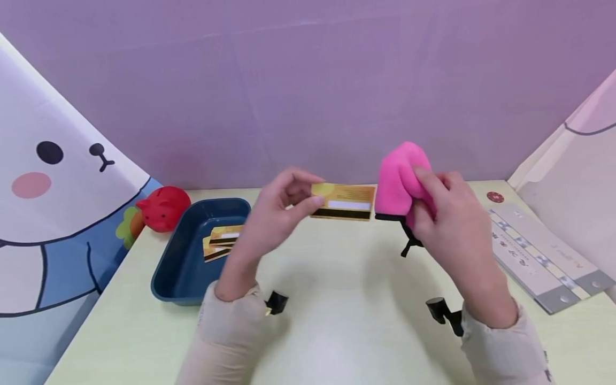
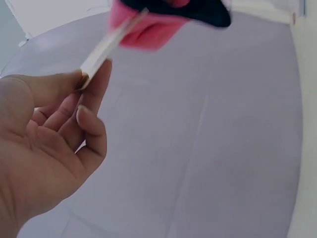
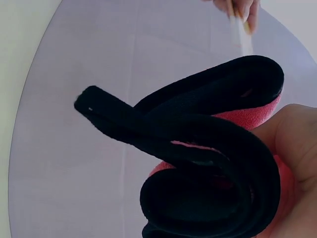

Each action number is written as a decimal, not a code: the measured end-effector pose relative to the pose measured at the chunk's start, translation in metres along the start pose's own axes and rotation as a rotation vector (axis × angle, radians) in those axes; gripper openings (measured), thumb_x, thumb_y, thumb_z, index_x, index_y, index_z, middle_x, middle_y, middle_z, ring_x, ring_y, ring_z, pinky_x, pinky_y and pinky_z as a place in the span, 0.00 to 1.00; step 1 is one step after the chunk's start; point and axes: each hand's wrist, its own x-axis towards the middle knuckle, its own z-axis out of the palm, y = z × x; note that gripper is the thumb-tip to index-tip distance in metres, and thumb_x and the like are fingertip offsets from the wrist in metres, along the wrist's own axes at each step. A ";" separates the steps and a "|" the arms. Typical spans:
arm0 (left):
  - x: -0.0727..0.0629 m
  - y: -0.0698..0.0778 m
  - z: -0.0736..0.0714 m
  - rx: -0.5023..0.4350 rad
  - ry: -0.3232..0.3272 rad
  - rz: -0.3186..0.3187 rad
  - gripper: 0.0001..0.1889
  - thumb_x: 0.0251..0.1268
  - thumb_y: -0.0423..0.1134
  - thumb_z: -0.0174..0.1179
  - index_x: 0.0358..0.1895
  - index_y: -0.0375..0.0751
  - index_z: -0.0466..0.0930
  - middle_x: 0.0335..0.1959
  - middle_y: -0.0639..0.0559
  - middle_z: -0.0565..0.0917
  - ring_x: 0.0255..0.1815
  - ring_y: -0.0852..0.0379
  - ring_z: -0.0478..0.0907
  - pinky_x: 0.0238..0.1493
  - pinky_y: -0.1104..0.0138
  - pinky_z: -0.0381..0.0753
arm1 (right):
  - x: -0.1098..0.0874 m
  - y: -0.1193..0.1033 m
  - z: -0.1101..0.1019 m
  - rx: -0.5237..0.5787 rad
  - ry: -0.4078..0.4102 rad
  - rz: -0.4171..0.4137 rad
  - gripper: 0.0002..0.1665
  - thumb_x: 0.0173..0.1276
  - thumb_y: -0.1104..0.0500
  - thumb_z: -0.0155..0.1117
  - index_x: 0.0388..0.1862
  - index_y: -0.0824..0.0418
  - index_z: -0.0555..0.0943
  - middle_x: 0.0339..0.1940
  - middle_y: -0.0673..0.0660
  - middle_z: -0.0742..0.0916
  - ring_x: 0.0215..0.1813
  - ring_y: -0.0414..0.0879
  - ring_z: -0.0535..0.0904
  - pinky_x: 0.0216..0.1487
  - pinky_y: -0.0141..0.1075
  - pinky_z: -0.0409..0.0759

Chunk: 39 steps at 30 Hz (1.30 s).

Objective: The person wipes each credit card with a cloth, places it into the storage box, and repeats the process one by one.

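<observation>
My left hand [image 1: 274, 219] pinches a gold bank card [image 1: 348, 195] by its left end between thumb and fingers, its black stripe toward the bottom. In the left wrist view the card [image 2: 101, 54] appears almost edge-on. A folded bright pink cloth [image 1: 398, 179] with black edging is gripped by my right hand [image 1: 454, 224], up above the table. The card's far end comes right up to the cloth's left side in the head view. From the right wrist, the cloth's black underside [image 3: 213, 158] shows in loose folds, with a short black tab sticking out.
At the left a dark blue tray [image 1: 163, 267] holds several gold cards [image 1: 216, 252], partly hidden by my left arm. A red piggy bank [image 1: 166, 208] stands behind it. On the right lie a grey-white flat box [image 1: 534, 256] and a red chip [image 1: 495, 197]. A purple curtain [image 1: 308, 96] hangs behind.
</observation>
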 end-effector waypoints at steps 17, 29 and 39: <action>-0.016 -0.062 -0.144 0.408 0.033 -0.651 0.23 0.75 0.42 0.57 0.68 0.40 0.69 0.60 0.38 0.74 0.54 0.46 0.74 0.44 0.73 0.80 | 0.003 -0.001 -0.009 0.015 0.001 0.025 0.26 0.65 0.64 0.62 0.63 0.55 0.82 0.43 0.67 0.82 0.43 0.59 0.78 0.31 0.56 0.72; -0.038 -0.108 -0.174 0.447 -0.175 -0.846 0.24 0.71 0.34 0.56 0.66 0.26 0.66 0.57 0.28 0.75 0.44 0.48 0.81 0.48 0.59 0.87 | 0.000 -0.002 -0.007 0.031 -0.012 0.030 0.25 0.66 0.64 0.61 0.63 0.55 0.82 0.44 0.66 0.82 0.44 0.59 0.79 0.32 0.58 0.73; -0.043 -0.112 -0.167 0.454 -0.216 -0.892 0.22 0.71 0.31 0.54 0.65 0.26 0.66 0.56 0.27 0.74 0.45 0.44 0.82 0.47 0.59 0.87 | -0.002 -0.004 -0.006 0.042 -0.021 0.031 0.25 0.65 0.64 0.62 0.62 0.55 0.82 0.44 0.66 0.82 0.44 0.59 0.78 0.31 0.57 0.72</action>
